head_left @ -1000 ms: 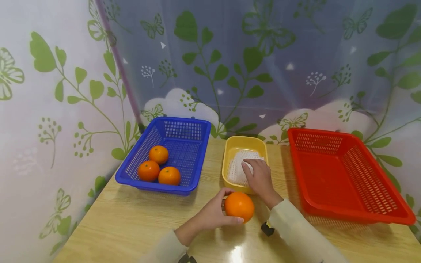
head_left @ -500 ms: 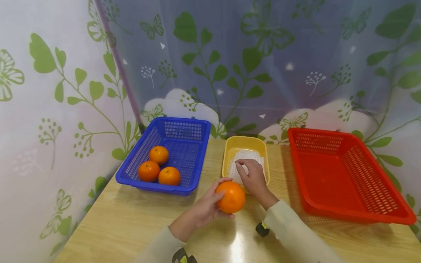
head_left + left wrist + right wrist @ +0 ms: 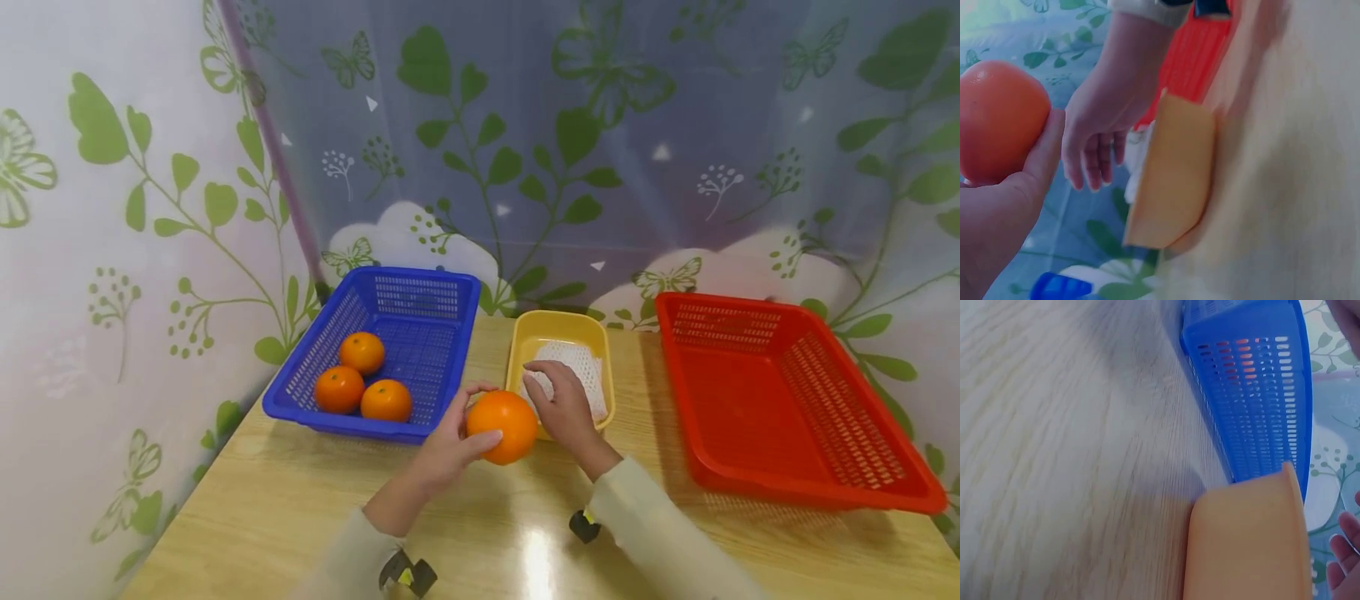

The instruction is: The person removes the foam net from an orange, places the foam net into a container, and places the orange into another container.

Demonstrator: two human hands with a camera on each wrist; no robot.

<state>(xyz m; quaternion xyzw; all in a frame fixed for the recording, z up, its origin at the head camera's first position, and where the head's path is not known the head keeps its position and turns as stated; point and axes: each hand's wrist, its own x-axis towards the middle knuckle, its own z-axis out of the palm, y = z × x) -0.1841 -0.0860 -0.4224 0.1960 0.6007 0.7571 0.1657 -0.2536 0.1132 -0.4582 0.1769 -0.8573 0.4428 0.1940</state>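
My left hand [image 3: 444,457] grips an orange [image 3: 504,427], thumb on the near side, held above the table in front of the yellow container [image 3: 561,320]. In the left wrist view the orange [image 3: 1000,119] shows large beside the thumb. Over the container's near left part hovers my right hand [image 3: 564,408], with its fingers loosely bent and nothing seen in them. White foam netting [image 3: 581,367] lies in the container, partly hidden by that hand. The left wrist view shows the right hand [image 3: 1107,112] with fingers hanging down beside the container wall.
At the left stands a blue basket [image 3: 423,350] with 3 oranges [image 3: 339,390] in its near left part. A red basket [image 3: 742,396] stands on the right, with nothing seen in it. Behind the wooden table [image 3: 285,517] hangs a patterned curtain [image 3: 480,125].
The left hand has carried the orange left and away from me, toward the blue basket's near right corner. The right hand has shifted a little left over the container, uncovering more netting.
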